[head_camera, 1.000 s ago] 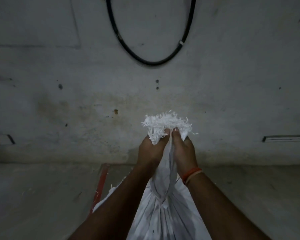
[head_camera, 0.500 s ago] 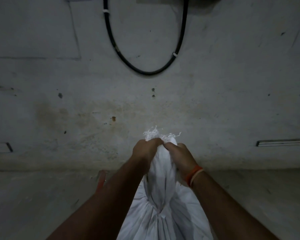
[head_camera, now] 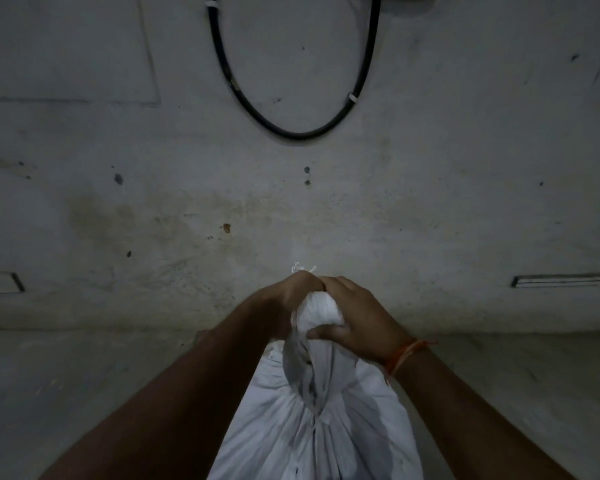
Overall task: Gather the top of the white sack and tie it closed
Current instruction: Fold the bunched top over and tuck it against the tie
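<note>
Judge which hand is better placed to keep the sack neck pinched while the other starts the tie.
Right, probably. The right hand wraps the gathered neck, thumb underneath and fingers over the top. The left hand grips only the upper end, by the frayed edge, so it looks freer to let go.

Both forearms are bare, with no sleeve showing on either one. The right hand (head_camera: 355,318) has thin orange and pale threads (head_camera: 400,356) tied around its wrist, one loose end sticking out sideways. The left hand (head_camera: 293,292) wears nothing visible.
</note>
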`<state>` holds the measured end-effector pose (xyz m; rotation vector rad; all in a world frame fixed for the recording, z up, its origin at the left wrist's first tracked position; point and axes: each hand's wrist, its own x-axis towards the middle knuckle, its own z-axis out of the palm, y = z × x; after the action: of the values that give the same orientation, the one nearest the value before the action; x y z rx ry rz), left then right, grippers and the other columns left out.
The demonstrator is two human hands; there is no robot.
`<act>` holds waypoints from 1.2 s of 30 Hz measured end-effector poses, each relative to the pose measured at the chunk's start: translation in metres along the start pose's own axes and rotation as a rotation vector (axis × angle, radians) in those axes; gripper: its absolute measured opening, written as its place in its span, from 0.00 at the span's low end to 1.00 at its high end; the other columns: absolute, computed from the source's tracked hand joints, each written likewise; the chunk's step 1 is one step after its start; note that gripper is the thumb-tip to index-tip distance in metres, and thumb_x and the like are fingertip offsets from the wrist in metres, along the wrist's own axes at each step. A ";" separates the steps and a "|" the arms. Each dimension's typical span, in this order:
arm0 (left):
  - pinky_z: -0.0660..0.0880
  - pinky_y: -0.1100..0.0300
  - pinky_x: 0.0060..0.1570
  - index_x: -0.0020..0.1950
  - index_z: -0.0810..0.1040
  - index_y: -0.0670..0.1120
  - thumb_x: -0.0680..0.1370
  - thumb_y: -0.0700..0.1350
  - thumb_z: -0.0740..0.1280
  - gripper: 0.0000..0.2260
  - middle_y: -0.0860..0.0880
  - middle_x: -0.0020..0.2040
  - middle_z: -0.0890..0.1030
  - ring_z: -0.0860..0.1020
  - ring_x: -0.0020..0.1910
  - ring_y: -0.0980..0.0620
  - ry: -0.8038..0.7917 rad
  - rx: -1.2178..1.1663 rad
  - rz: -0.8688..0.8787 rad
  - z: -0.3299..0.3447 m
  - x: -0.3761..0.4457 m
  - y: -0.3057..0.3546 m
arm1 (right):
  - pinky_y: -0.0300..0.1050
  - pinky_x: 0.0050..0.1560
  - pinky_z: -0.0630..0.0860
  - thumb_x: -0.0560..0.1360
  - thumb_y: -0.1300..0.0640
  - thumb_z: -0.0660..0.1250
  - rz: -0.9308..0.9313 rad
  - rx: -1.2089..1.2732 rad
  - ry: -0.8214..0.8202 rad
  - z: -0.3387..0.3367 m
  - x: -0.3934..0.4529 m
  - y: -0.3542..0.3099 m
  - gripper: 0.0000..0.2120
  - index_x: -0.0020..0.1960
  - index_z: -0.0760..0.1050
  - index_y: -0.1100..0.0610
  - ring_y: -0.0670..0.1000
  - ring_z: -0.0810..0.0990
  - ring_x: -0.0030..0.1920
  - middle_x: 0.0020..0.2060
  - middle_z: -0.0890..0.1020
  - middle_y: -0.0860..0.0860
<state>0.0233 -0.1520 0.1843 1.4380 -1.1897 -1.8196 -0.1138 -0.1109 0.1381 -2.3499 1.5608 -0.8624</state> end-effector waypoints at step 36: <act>0.75 0.57 0.41 0.45 0.82 0.35 0.79 0.65 0.63 0.31 0.39 0.43 0.85 0.81 0.38 0.46 0.093 0.654 0.375 -0.030 0.031 -0.052 | 0.46 0.47 0.74 0.80 0.42 0.61 0.389 0.660 0.132 0.025 0.004 0.033 0.11 0.47 0.74 0.48 0.46 0.78 0.43 0.42 0.79 0.46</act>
<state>0.0482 -0.1620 0.1225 1.4632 -1.9619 -1.1407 -0.1242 -0.1328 0.1038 -1.5032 1.4152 -1.2123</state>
